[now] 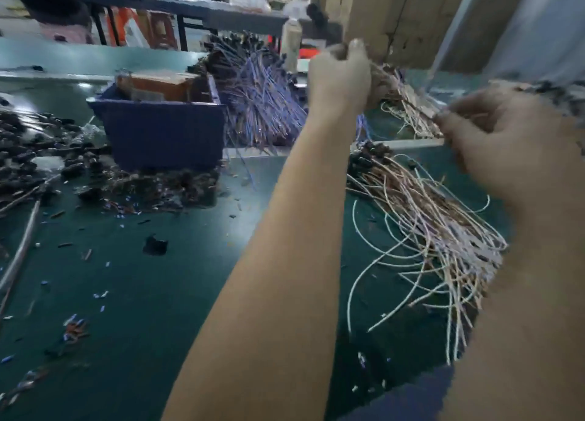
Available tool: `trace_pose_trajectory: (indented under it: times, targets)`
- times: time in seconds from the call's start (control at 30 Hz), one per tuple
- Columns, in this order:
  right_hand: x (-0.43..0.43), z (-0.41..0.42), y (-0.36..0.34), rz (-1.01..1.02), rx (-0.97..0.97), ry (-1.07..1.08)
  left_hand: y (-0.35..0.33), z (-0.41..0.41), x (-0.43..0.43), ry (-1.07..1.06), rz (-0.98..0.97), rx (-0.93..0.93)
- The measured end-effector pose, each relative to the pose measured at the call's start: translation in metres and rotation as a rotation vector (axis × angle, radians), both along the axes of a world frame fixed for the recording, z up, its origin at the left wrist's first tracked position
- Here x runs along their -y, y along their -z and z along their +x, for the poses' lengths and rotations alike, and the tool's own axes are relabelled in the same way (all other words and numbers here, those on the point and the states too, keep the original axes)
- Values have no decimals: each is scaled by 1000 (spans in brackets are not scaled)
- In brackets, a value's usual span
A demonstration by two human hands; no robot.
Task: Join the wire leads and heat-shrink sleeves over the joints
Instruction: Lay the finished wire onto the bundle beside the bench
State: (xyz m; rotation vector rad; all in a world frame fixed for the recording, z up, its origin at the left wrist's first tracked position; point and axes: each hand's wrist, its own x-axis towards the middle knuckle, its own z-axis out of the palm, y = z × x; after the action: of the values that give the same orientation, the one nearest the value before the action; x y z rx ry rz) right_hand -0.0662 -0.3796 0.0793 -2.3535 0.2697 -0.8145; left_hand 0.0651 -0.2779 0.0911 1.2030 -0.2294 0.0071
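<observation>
Aloft, left hand [340,75] fingers clamped on wire bundle [408,97], right hand [506,145] fingers pinching its strands, blurred

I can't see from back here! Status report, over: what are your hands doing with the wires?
Left hand grips wire bunch, raised. Right hand pinches its lower end, blurry. Loose wires piled on table below; nothing blocking the hands.

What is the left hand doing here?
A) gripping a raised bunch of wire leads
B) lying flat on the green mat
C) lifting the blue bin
A: the left hand is curled round the bunch of wire leads, lifted clear of the green mat.
</observation>
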Motion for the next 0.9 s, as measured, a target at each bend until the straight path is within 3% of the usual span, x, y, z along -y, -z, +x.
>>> trace_pose_trajectory:
  times: [0.13, 0.27, 0.4, 0.6, 0.77, 0.9]
  targets:
    - [46, 5, 39, 44, -264, 237, 59, -32, 54, 88, 222, -268]
    - [64, 25, 90, 136, -437, 339, 100, -27, 84, 194, 597, -266]
    - [70, 37, 115, 173, -481, 426, 123, -30, 90, 201, 693, -218]
    - [51, 47, 102, 116, -222, 458, 124, -23, 76, 196, 628, -153]
    - [-19, 67, 65, 166, -105, 121, 88, -15, 11, -94, 452, -42]
    - [-97, 89, 53, 129, -241, -250, 59, -13, -73, -430, 250, 17]
